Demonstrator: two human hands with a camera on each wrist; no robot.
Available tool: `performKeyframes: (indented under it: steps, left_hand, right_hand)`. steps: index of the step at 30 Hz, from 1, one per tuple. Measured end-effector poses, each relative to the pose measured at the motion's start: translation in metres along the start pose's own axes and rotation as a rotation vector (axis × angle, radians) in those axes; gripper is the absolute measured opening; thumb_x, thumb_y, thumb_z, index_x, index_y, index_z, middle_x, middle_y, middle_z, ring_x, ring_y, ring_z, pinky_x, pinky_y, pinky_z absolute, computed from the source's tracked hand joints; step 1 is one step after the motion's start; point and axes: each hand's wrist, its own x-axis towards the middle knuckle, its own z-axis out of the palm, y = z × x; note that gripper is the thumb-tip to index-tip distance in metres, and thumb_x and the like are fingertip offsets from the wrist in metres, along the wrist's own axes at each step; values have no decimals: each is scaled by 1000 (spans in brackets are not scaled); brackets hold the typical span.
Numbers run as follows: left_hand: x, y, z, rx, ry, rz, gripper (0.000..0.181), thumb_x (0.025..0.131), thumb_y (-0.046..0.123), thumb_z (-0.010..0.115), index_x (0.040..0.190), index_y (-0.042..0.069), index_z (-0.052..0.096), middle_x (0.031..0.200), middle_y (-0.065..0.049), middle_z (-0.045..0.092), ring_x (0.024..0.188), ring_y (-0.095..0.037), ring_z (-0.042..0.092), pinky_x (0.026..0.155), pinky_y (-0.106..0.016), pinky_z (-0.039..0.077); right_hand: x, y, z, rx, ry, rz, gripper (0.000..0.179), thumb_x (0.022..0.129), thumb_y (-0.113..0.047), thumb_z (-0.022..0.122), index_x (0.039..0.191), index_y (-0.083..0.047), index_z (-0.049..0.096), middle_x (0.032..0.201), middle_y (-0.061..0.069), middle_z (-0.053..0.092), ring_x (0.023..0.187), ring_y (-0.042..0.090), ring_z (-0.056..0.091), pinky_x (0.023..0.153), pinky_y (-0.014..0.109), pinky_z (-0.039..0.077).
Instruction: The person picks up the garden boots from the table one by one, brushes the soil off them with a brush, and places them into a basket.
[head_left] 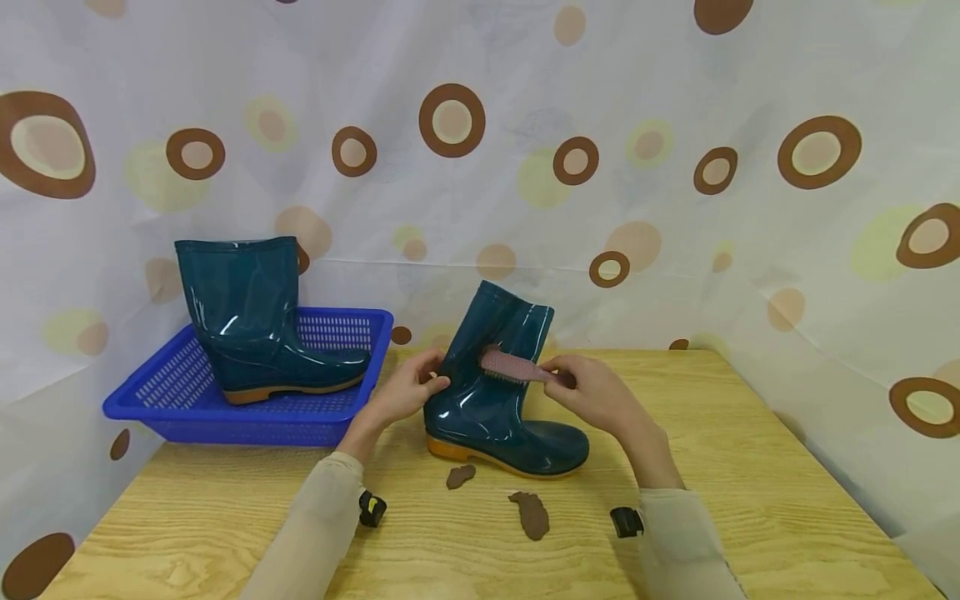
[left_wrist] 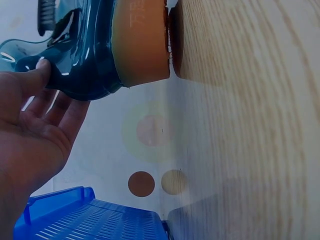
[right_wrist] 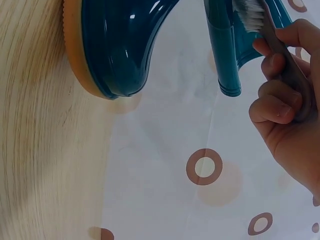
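A dark teal rubber boot (head_left: 487, 408) with an orange-tan sole stands on the wooden table, its shaft leaning and partly creased. My left hand (head_left: 408, 387) grips the back of the shaft above the heel, thumb on the near side and fingers behind it, as the left wrist view shows. My right hand (head_left: 596, 392) holds a pinkish scrub brush (head_left: 513, 365) by its handle. The brush's pale bristles are right at the shaft's side, below a dark brown patch (head_left: 491, 350). In the right wrist view, curled fingers (right_wrist: 280, 97) wrap the brush handle.
A blue slotted plastic basket (head_left: 262, 432) stands at the back left with a matching boot (head_left: 243, 308) upright in it. Two flat brown pieces lie in front of the held boot: a small one (head_left: 461, 476) and a larger one (head_left: 532, 515). A spotted curtain (head_left: 510, 217) hangs behind the table.
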Motion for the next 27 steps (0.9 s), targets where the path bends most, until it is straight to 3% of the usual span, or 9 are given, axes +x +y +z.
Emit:
performKeyframes:
  steps: [8, 13, 27]
  left_hand:
    - [1, -2, 0, 1, 6, -10, 23, 100, 9, 56, 123, 9, 59, 118, -12, 67, 103, -26, 60, 96, -46, 51]
    - [1, -2, 0, 2, 5, -8, 25, 100, 9, 56, 125, 8, 58, 119, -13, 67, 103, -26, 60, 97, -47, 51]
    - [2, -4, 0, -12, 1, -4, 27, 100, 7, 55, 127, 8, 58, 119, -14, 67, 101, -26, 62, 94, -45, 53]
  right_hand:
    - [0, 5, -2, -12, 116, 16, 33, 99, -20, 56, 126, -4, 65, 95, 7, 64, 74, 17, 52, 68, 32, 43]
    - [2, 6, 1, -39, 148, 20, 35, 100, -21, 55, 130, -4, 63, 98, 9, 64, 77, 18, 53, 69, 33, 44]
    - [4, 3, 5, -18, 38, 19, 31, 101, -21, 55, 123, -2, 65, 87, 5, 60, 72, 16, 51, 64, 30, 42]
